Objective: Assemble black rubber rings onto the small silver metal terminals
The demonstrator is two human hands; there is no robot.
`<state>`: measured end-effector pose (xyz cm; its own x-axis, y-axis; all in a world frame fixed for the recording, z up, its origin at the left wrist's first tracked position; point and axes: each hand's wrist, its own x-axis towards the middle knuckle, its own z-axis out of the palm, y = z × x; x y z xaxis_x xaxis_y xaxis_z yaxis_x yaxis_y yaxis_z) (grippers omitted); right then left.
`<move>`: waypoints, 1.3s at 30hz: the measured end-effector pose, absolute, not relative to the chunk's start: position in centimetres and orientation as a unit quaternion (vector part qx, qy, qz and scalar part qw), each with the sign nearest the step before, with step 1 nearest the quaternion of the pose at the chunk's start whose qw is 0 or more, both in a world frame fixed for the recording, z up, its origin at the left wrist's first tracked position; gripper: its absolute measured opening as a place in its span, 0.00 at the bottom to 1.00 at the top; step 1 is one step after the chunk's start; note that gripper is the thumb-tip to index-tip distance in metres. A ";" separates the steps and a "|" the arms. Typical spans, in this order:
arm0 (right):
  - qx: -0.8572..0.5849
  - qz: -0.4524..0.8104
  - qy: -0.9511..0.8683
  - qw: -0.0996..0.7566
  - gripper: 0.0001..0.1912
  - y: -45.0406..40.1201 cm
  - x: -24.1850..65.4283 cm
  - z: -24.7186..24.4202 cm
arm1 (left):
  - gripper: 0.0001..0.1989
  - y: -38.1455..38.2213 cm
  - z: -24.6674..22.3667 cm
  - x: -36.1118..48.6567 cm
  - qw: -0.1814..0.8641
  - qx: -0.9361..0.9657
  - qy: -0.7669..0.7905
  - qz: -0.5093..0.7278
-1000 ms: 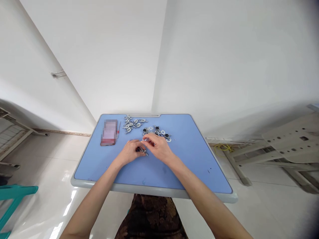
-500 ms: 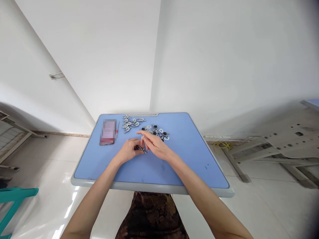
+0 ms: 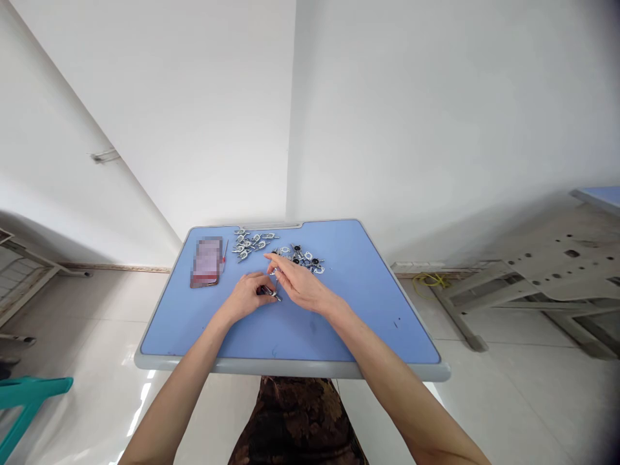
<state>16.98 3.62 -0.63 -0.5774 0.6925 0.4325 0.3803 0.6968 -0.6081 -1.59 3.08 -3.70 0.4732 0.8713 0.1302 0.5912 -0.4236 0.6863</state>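
Observation:
My left hand [image 3: 247, 297] rests on the blue tabletop, its fingers shut on a small dark-and-silver metal fitting [image 3: 269, 293]. My right hand [image 3: 300, 285] sits just beyond and to the right of it, with fingers stretched out and parted. Its thumb is close to the fitting, and I see nothing held in it. Farther back lie two loose groups of small metal parts: silver winged fittings [image 3: 250, 243] and silver pieces with black centres [image 3: 301, 258]. The nearest of these are just past my right fingertips.
A blurred-out phone [image 3: 206, 262] lies at the table's far left, with a thin red-tipped tool [image 3: 224, 252] beside it. The blue table [image 3: 368, 323] has a grey rim. A beige metal frame [image 3: 547, 284], yellow cable [image 3: 427, 281] and teal stool [image 3: 29, 394] stand on the floor.
My right hand has drawn back from over my left hand, and its fingers have spread. My left hand keeps the fitting. The whole view has drifted slightly left.

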 end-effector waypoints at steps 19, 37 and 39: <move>-0.350 0.242 -0.842 0.333 0.14 3.3 16.1 -0.7 | 0.06 2.8 -3.5 -1.2 0.281 0.817 0.445 0.238; -0.416 0.275 -0.754 0.428 0.11 3.5 15.2 -2.0 | 0.06 2.6 -3.6 -1.3 0.268 0.817 0.451 0.237; -0.416 0.269 -0.752 0.433 0.10 3.6 15.1 -2.1 | 0.05 2.5 -3.4 -1.4 0.261 0.825 0.444 0.233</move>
<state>15.14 3.57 -2.15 -0.2774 0.8601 0.4281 0.3932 0.5082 -0.7663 -1.37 2.51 -3.42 0.4979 0.8535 0.1537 0.6105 -0.4708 0.6368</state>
